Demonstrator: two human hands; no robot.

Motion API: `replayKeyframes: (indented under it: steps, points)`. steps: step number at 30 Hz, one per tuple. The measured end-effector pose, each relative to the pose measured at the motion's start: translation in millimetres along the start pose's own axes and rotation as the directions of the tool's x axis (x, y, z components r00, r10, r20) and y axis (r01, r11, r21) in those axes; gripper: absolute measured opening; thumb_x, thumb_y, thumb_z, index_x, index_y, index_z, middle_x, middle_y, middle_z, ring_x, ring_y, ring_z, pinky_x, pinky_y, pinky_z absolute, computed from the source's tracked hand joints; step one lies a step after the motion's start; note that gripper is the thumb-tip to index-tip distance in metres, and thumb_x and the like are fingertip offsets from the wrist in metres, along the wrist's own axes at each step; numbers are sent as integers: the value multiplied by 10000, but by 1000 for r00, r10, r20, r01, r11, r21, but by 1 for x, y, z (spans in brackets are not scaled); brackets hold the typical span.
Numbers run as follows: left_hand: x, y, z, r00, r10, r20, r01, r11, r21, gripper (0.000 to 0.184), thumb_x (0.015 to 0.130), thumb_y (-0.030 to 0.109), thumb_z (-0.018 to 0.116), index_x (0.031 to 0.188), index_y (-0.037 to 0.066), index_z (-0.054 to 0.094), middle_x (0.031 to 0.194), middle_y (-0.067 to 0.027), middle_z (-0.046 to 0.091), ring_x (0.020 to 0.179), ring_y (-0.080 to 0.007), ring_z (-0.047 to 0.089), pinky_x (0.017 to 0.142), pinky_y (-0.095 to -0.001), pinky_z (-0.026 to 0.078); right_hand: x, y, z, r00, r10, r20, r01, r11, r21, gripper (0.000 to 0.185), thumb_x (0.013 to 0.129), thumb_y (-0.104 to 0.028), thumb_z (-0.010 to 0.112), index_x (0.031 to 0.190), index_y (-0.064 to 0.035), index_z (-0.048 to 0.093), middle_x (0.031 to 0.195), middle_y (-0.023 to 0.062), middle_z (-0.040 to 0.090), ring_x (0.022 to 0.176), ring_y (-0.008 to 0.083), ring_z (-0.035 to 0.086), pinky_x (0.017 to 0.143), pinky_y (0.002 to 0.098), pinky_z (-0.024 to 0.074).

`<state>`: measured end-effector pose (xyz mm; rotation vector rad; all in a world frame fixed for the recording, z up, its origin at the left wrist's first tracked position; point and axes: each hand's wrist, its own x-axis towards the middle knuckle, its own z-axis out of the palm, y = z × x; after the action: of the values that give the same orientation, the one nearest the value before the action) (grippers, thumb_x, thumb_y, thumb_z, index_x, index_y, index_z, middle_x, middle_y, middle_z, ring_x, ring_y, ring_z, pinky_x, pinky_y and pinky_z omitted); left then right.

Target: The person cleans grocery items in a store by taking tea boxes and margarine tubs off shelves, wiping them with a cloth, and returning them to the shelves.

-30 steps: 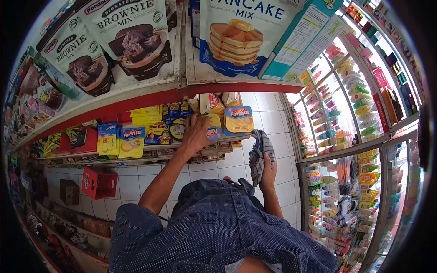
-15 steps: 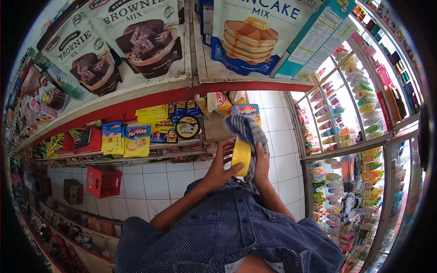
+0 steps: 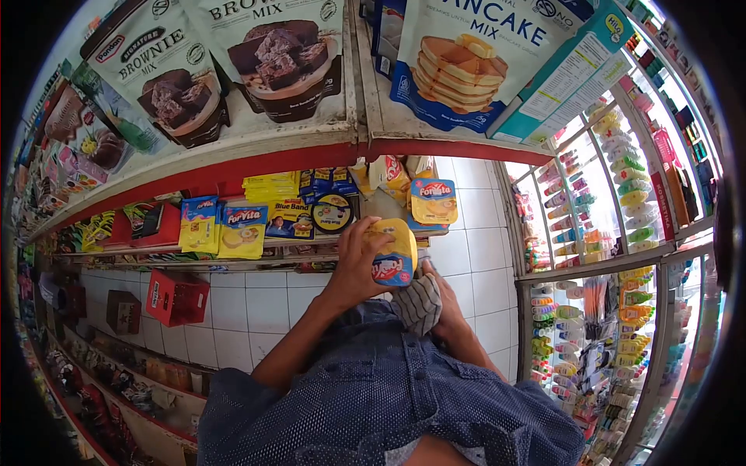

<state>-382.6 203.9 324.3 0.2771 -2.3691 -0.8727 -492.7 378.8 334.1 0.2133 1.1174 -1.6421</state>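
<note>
My left hand (image 3: 351, 268) is closed round a yellow ForVita margarine tub (image 3: 395, 247). The tub's blue and yellow lid is turned up towards me, its print upside down. Just right of it, my right hand (image 3: 446, 304) grips a grey striped cloth (image 3: 418, 306), which hangs bunched below the tub. Part of the right hand's fingers is hidden by the cloth. Beyond my hands, a second ForVita tub (image 3: 434, 205) sits at the right end of the lower shelf. A round Blue Band tub (image 3: 332, 213) stands left of it.
ForVita sachets (image 3: 242, 231) and a Blue Band pack (image 3: 290, 220) line the lower shelf. Above, brownie mix pouches (image 3: 281, 66) and a pancake mix pouch (image 3: 458, 70) stand on a red-edged shelf (image 3: 287, 159). A red crate (image 3: 177, 300) is on the tiled floor. A glass cabinet (image 3: 594, 260) stands right.
The margarine tub has turned from its side to show its lid and moved slightly left. The cloth has come down off the tub with my right hand. The view has shifted a little.
</note>
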Motion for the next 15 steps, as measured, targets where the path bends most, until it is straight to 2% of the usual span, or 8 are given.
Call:
replayKeyframes:
  steps: [2, 4, 5, 6, 8, 9, 11, 15]
  points:
    - [2, 1, -1, 999, -8, 33, 9, 1000, -20, 886, 622, 385, 929, 1345, 140, 479, 1475, -204, 329, 1373, -435, 314, 1141, -550, 285, -5, -6, -4, 997, -6, -75, 6, 1000, -1, 397, 1057, -331, 519, 1329, -43, 541, 1165, 88, 650, 968, 179, 669, 854, 305, 544]
    - [2, 8, -3, 993, -42, 107, 35, 998, 59, 900, 570, 278, 952, 1323, 108, 491, 1448, -200, 365, 1373, -431, 323, 1148, -532, 289, -14, -17, 2, 899, -433, 66, 398, 744, -536, 328, 1051, -276, 540, 1253, -23, 602, 1140, 94, 654, 960, 186, 666, 864, 320, 530]
    - [1, 10, -1, 993, -34, 117, 28, 998, 54, 900, 570, 278, 952, 1323, 108, 491, 1448, -200, 365, 1373, -431, 323, 1148, -532, 289, -18, -24, 11, 837, -534, 115, 472, 602, -643, 302, 1031, -209, 562, 1210, 28, 616, 1166, 187, 674, 1088, 257, 677, 891, 297, 508]
    - [0, 14, 1, 982, -28, 186, 16, 998, 63, 910, 601, 294, 940, 1346, 94, 455, 1450, -207, 358, 1370, -429, 326, 1136, -542, 289, -20, -31, 20, 835, -540, 104, 472, 606, -640, 302, 1031, -209, 562, 1210, 28, 616, 1166, 187, 674, 1088, 257, 677, 891, 297, 508]
    - [-2, 19, 7, 964, -10, 266, -8, 998, 64, 923, 633, 310, 927, 1368, 79, 419, 1453, -214, 351, 1366, -426, 329, 1124, -551, 289, -21, -39, 35, 584, -691, 426, 629, 53, -776, 329, 955, -169, 650, 1229, 12, 618, 1272, 222, 645, 1205, 333, 630, 952, 356, 500]
    - [-3, 21, 10, 971, -45, 234, 40, 999, 22, 984, 630, 297, 928, 1404, 75, 363, 1446, -222, 360, 1366, -426, 331, 1118, -551, 289, -20, -38, 37, 624, -658, 421, 565, 9, -825, 384, 887, -155, 712, 1237, -17, 631, 1385, 225, 574, 1287, 385, 565, 1020, 423, 473]
    - [-4, 18, 15, 988, -62, 141, 61, 998, 6, 1191, 610, 273, 931, 1515, 93, 177, 1429, -243, 381, 1368, -431, 333, 1110, -555, 283, -17, -29, 33, 643, -628, 438, 507, -79, -858, 398, 880, -157, 714, 1244, -26, 624, 1416, 220, 543, 1314, 388, 532, 1041, 429, 466]
    - [4, 19, 12, 976, -127, 178, 109, 989, 103, 1265, 594, 272, 930, 1564, 91, 138, 1431, -236, 387, 1365, -417, 345, 1113, -549, 278, -6, -20, 26, 627, -464, 626, 485, -395, -780, 418, 849, -162, 727, 1236, -47, 622, 1470, 200, 494, 1403, 350, 436, 1132, 452, 405]
